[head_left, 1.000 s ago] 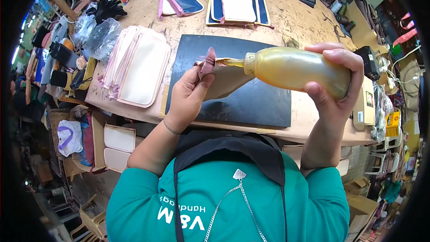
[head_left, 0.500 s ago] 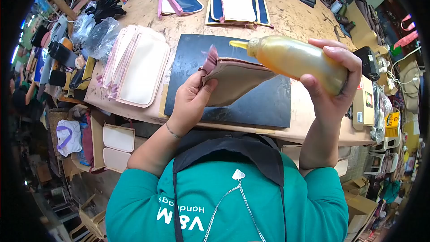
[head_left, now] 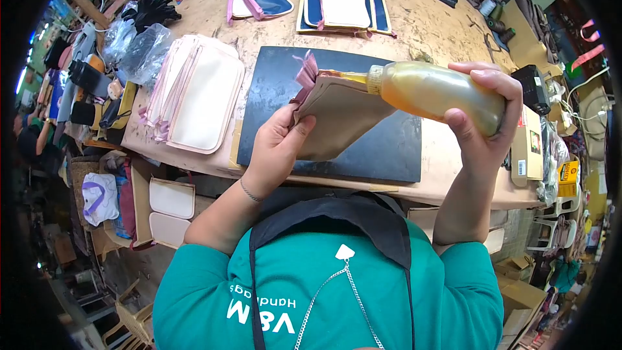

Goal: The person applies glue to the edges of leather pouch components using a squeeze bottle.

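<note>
My left hand (head_left: pixel 283 139) pinches the left end of a beige leather pouch panel (head_left: pixel 343 116), with pink zipper tape (head_left: pixel 306 71) sticking up past the thumb. The panel is held tilted above a black board (head_left: pixel 376 155). In my right hand (head_left: pixel 486 100) is a squeeze bottle (head_left: pixel 440 94) of amber liquid, probably glue, lying nearly level with its nozzle pointing left. The narrow nozzle (head_left: pixel 353 77) rests at or just over the panel's upper edge; exact contact is hard to tell. My right fingers wrap around the bottle's base end.
Left of the board is a stack of cream panels (head_left: pixel 204 104) with pink edging. Navy and cream pieces (head_left: pixel 343 6) lie farther back on the worn table (head_left: pixel 414 26). Black gloves (head_left: pixel 152 11) and plastic bags sit at the left; a cardboard box (head_left: pixel 526 149) stands at the right.
The bottle has shifted slightly right and down, bringing its nozzle from above the panel to its upper edge. The panel has turned slightly in my left hand.
</note>
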### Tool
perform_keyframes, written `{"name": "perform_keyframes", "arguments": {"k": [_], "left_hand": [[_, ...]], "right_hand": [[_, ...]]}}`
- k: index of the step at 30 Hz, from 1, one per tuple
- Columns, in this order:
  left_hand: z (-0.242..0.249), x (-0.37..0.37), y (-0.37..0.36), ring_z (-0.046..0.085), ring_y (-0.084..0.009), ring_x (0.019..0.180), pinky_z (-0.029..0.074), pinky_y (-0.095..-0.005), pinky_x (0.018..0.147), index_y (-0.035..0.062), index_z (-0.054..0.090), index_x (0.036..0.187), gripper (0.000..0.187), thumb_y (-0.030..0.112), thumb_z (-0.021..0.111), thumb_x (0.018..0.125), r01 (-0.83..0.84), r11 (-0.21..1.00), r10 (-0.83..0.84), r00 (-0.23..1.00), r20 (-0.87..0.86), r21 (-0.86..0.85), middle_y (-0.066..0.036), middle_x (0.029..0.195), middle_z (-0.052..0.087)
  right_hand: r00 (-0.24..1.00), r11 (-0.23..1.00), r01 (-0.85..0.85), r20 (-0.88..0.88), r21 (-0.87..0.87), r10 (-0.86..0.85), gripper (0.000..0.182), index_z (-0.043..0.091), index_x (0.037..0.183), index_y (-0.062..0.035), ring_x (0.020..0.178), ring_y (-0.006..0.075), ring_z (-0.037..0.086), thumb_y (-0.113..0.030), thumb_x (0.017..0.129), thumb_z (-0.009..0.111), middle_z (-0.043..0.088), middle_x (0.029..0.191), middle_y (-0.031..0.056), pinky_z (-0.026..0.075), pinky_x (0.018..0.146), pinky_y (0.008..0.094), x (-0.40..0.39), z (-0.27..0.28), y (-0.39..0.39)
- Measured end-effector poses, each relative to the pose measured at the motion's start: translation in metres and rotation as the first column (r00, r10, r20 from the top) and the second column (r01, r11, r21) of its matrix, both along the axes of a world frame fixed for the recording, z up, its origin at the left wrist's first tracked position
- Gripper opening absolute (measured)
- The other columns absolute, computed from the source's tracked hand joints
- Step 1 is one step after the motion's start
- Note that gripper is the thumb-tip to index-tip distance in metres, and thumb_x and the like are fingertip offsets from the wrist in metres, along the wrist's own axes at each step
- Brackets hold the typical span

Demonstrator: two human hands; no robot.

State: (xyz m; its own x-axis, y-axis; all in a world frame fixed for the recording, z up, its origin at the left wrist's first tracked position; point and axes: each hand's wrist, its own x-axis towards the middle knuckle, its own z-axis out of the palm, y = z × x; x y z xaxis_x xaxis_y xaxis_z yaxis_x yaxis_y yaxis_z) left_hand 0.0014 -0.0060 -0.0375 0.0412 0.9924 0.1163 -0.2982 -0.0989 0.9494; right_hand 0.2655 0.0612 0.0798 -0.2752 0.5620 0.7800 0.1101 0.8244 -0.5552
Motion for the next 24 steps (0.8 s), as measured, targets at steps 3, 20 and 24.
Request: {"name": "perform_keyframes", "arguments": {"k": [3, 20, 24], "left_hand": [[0.014, 0.000, -0.004, 0.056, -0.0113, 0.111, 0.043, -0.0267, 0.098, -0.0015, 0.047, 0.138, 0.038, 0.014, 0.051, 0.103, 0.196, 0.972, -0.161, 0.957, 0.240, -0.130, -0.007, 0.128, 0.058], [0.029, -0.002, -0.010, 0.059, -0.0158, 0.115, 0.047, -0.0315, 0.100, -0.0006, 0.045, 0.137, 0.037, 0.018, 0.045, 0.105, 0.370, 0.891, -0.233, 0.871, 0.433, -0.265, -0.010, 0.127, 0.060], [0.030, -0.001, -0.009, 0.059, -0.0147, 0.114, 0.047, -0.0307, 0.099, -0.0005, 0.046, 0.136, 0.037, 0.018, 0.045, 0.105, 0.351, 0.898, -0.216, 0.876, 0.432, -0.263, -0.009, 0.127, 0.060]], "right_hand": [[0.999, 1.000, 0.010, -0.045, 0.016, -0.009, 0.052, 0.053, 0.115, -0.0028, 0.106, 0.0263, 0.062, -0.015, 0.077, 0.085, 0.060, 0.112, 0.0185, 0.052, 0.090, 0.0345, 0.001, -0.001, 0.001], [0.991, 0.964, 0.062, 0.099, 0.257, -0.090, 0.049, 0.054, 0.114, -0.0033, 0.101, 0.0262, 0.063, -0.011, 0.077, 0.085, 0.061, 0.108, 0.0181, 0.053, 0.084, 0.0338, -0.012, -0.021, 0.017], [0.999, 0.973, 0.038, 0.019, 0.228, -0.044, 0.049, 0.054, 0.113, -0.0031, 0.101, 0.0262, 0.063, -0.011, 0.076, 0.085, 0.061, 0.110, 0.0188, 0.053, 0.084, 0.0339, -0.012, -0.022, 0.017]]}}
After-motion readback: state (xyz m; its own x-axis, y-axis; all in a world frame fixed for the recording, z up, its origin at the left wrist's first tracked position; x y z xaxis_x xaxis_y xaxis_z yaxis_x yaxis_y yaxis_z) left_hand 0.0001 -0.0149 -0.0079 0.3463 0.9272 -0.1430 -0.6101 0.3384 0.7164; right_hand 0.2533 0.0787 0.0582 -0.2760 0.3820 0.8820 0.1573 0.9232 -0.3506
